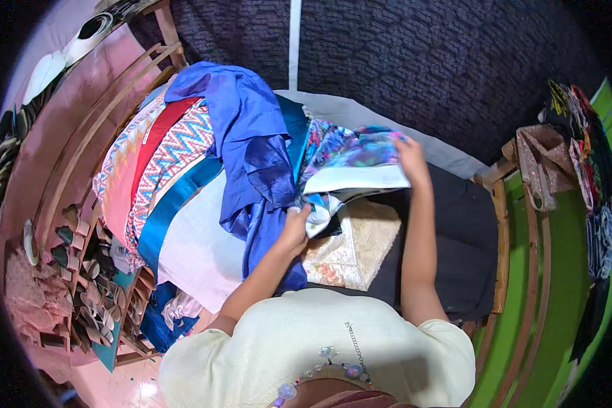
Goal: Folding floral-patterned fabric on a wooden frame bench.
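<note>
One multicoloured cloth (370, 151) spans our two hands above a cream cloth (353, 248) and a black surface (449, 251): our left hand (295, 232) pinches its bunched, whitish corner, and our right hand (413, 162) pinches its right edge. We judge it light, soft, not fragile, perhaps slightly slippery; the pale band (364, 178) looks stiffer. We'd grip corners or edges, because the unsupported middle would sag, and avoid the blue cloth (255, 153) alongside.

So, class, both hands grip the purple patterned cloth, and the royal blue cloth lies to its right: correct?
The side is wrong: the head view shows the royal blue cloth left of the purple patterned cloth. The left hand and right hand do grip the latter.
</note>
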`<move>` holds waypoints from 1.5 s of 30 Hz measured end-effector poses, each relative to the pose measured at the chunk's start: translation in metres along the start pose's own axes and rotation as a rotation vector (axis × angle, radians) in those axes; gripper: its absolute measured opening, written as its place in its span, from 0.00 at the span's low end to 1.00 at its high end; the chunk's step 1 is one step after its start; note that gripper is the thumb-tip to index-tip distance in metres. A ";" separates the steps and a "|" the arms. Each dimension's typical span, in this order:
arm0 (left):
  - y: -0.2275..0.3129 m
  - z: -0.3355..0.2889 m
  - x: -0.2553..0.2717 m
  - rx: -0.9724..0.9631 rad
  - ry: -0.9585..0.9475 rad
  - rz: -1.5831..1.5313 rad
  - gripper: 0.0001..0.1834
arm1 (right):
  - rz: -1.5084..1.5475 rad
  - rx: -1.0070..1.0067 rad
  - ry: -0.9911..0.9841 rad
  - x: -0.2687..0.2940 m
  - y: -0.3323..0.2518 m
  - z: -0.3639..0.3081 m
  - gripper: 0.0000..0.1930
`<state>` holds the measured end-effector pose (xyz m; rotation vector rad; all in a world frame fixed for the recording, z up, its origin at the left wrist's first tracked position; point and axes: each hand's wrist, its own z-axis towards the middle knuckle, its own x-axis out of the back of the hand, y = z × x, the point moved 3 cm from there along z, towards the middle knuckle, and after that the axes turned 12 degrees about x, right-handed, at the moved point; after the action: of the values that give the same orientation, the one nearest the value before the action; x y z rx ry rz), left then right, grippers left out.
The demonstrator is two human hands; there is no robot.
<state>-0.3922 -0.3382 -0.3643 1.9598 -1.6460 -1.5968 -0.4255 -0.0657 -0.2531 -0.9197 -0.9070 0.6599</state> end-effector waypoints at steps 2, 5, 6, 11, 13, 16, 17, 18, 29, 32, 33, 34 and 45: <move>0.015 0.003 0.000 -0.034 -0.001 0.006 0.12 | 0.204 -0.055 0.150 0.041 0.002 -0.028 0.15; 0.030 -0.006 -0.008 -0.033 0.052 0.077 0.13 | 0.137 -0.128 0.293 0.087 0.021 -0.093 0.15; 0.027 -0.006 -0.008 -0.024 0.041 0.085 0.13 | 0.079 -0.131 0.301 0.099 0.043 -0.116 0.15; -0.013 -0.024 0.016 0.036 0.124 0.565 0.17 | -0.112 -0.457 0.268 0.100 0.105 -0.222 0.15; -0.014 -0.028 0.025 0.028 0.152 0.695 0.18 | -0.017 -0.489 0.318 0.085 0.107 -0.240 0.15; -0.006 -0.038 0.028 0.141 0.200 0.727 0.14 | 0.019 -0.545 0.332 0.078 0.098 -0.244 0.14; 0.000 -0.039 0.025 0.020 0.170 0.813 0.14 | 0.023 -0.551 0.334 0.079 0.094 -0.245 0.14; 0.005 -0.040 0.022 -0.103 0.139 0.895 0.14 | 0.075 -0.514 0.363 0.079 0.089 -0.245 0.14; -0.003 -0.035 0.024 -0.062 0.168 1.081 0.15 | -0.916 -0.566 0.138 0.071 0.043 -0.190 0.19; -0.004 -0.032 0.033 -0.119 0.161 1.120 0.17 | -0.863 -0.274 0.203 0.067 0.058 -0.136 0.19; -0.003 -0.033 0.032 -0.122 0.170 1.115 0.17 | -0.826 -0.177 0.213 0.062 0.067 -0.113 0.19; -0.001 -0.035 0.029 -0.082 0.164 1.125 0.17 | -0.790 -0.083 0.226 0.058 0.074 -0.091 0.18; -0.013 -0.032 0.041 -0.019 0.201 1.080 0.18 | -1.021 -0.151 0.181 0.040 0.147 0.024 0.14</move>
<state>-0.3664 -0.3801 -0.3844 0.8250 -2.0061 -0.9225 -0.4428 0.0432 -0.3604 -0.5190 -1.1174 -0.3635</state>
